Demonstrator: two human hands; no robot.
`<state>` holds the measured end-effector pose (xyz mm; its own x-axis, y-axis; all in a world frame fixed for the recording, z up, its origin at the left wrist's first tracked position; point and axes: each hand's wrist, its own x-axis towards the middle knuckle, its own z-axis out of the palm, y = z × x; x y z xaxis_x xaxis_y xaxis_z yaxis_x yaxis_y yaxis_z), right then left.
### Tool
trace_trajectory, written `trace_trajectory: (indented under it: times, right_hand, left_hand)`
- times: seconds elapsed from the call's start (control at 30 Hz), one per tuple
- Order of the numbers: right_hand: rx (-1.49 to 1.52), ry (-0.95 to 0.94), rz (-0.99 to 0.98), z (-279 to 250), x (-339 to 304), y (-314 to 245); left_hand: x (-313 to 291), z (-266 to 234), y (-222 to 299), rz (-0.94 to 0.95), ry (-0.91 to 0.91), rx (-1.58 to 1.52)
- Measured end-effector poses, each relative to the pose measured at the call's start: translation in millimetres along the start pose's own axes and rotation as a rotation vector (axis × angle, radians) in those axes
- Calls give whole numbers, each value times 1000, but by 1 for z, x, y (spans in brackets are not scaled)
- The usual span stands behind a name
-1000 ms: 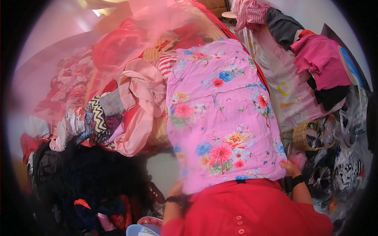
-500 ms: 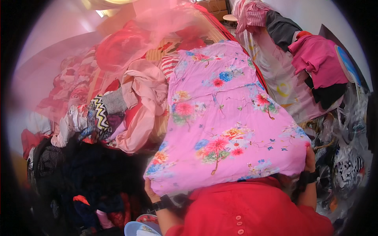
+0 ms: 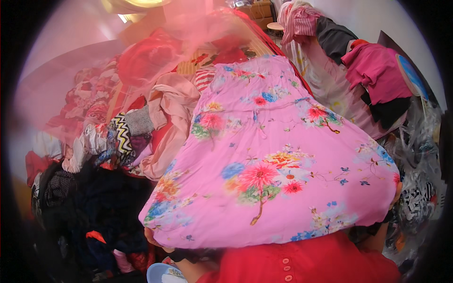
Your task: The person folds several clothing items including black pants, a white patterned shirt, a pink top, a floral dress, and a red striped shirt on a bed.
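Observation:
A pink sleeveless-looking dress [image 3: 278, 155] printed with red, blue and yellow flowers is spread before me, its narrow top farthest away and its wide hem close to my red top. My left hand [image 3: 152, 237] grips the hem at the near left corner; the cloth covers most of its fingers. At the right corner, my right hand [image 3: 398, 191] holds the other end of the hem, mostly hidden behind the fabric. Between the two hands the hem is pulled wide and fairly taut. A pale pink garment [image 3: 174, 101] and a red-striped cloth [image 3: 204, 79] lie beside the dress's left edge.
Dark clothes [image 3: 94, 198] are heaped at the left, below a row of mixed garments [image 3: 134, 125]. A light blue round container [image 3: 163, 273] sits at the lower edge. Magenta clothing [image 3: 377, 68] hangs at right above clear plastic bags [image 3: 415, 155]. Sheer red netting [image 3: 146, 56] drapes at the back left.
My hands have moved apart, the left one toward the lower left and the right one farther right. The dress's hem is now stretched wider and nearer to me.

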<state>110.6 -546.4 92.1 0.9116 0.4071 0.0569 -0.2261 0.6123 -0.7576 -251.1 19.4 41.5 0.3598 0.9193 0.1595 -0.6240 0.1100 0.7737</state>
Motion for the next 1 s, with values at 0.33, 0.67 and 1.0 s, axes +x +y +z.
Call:
trace_trajectory:
  times: [0.33, 0.67, 1.0]
  right_hand:
    - [123, -19, -72, 31, 18, -14]
    - [195, -8, -80, 25, 63, -8]
    - [-844, 244, -510, 41, 268, 38]
  left_hand:
    - [21, 14, 1, 1310, 353, 1143]
    - [69, 65, -44, 1578, 760, 1360]
    - [192, 233, -109, 359, -483, 571]
